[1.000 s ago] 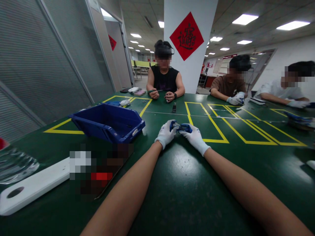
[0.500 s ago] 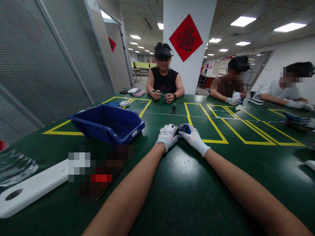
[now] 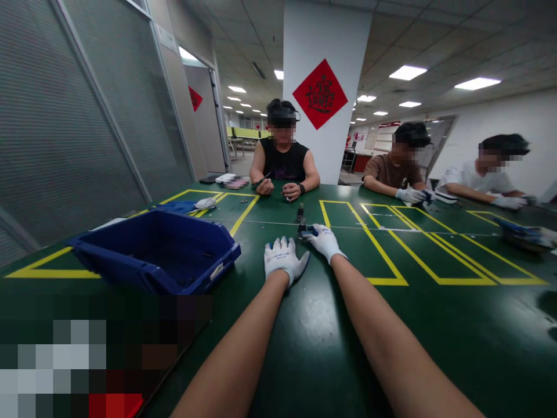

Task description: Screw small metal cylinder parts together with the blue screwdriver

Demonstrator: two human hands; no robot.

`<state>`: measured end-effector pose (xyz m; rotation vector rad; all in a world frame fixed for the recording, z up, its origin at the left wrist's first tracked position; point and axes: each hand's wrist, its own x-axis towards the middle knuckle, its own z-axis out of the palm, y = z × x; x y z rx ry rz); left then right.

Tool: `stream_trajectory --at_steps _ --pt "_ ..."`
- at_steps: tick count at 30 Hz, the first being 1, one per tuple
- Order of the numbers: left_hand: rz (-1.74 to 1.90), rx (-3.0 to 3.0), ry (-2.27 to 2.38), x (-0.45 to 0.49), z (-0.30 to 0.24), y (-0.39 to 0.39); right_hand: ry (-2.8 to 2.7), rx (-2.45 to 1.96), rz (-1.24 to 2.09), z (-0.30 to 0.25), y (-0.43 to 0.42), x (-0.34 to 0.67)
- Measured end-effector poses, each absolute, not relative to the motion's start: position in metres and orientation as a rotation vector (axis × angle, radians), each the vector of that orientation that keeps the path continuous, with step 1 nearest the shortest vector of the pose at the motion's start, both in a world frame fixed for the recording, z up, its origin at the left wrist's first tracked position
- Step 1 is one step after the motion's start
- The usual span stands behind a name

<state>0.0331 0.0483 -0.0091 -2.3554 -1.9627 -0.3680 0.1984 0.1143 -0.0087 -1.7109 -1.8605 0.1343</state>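
My left hand (image 3: 282, 259), in a white glove with blue fingertips, lies palm down on the green table with its fingers spread and nothing in it. Further forward, my right hand (image 3: 325, 241) in a matching glove has its fingers closed on a small dark cylindrical part (image 3: 301, 226) with a narrower top. That part stands upright on the table. Right behind it is a second dark cylindrical part (image 3: 300, 211) of similar shape, also upright. What the parts are exactly is too small to tell.
To the left sits a blue plastic bin (image 3: 224, 264) with a few small dark pieces inside. Yellow tape (image 3: 387, 281) marks rectangles on the table (image 3: 278, 348). A person (image 3: 285, 157) opposite holds a thin tool; two gloved people work at the right. Blurred blocks cover the lower left.
Both hands held a dark part together before. The left hand has let go and spread flat on the table; the right hand has carried the part forward beside the standing one. The view has shifted.
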Motion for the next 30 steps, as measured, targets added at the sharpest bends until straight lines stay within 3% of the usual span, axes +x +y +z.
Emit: stream_trajectory --at_steps 16,22,30 --pt "-0.333 -2.348 -2.036 0.041 -0.012 0.114 -1.788 -1.938 0.070 -0.017 0.234 0.183" --pt "-0.344 -2.367 -2.010 0.041 -0.019 0.117 -1.721 -1.660 -0.042 -0.030 0.260 0.189" --pt "-0.382 -2.429 -1.959 0.041 -0.018 0.113 -1.601 -1.491 0.078 -0.038 0.262 0.187"
